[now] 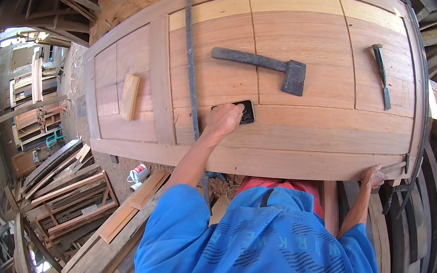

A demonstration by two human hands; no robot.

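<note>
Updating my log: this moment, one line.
left hand: over black rectangular item; right hand: at near edge of panel; chisel, wood block: on panel

The head view looks steeply down in wide fisheye, close above the blue shirt (270, 250) at six o'clock. It faces the wooden panel (311, 123), farther off toward twelve o'clock.

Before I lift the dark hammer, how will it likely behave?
The dark hammer probably feels head-heavy, as its blocky head is much wider than its handle. The thick handle suggests it is stiff. Rolling seems unlikely with that squarish head.
</note>
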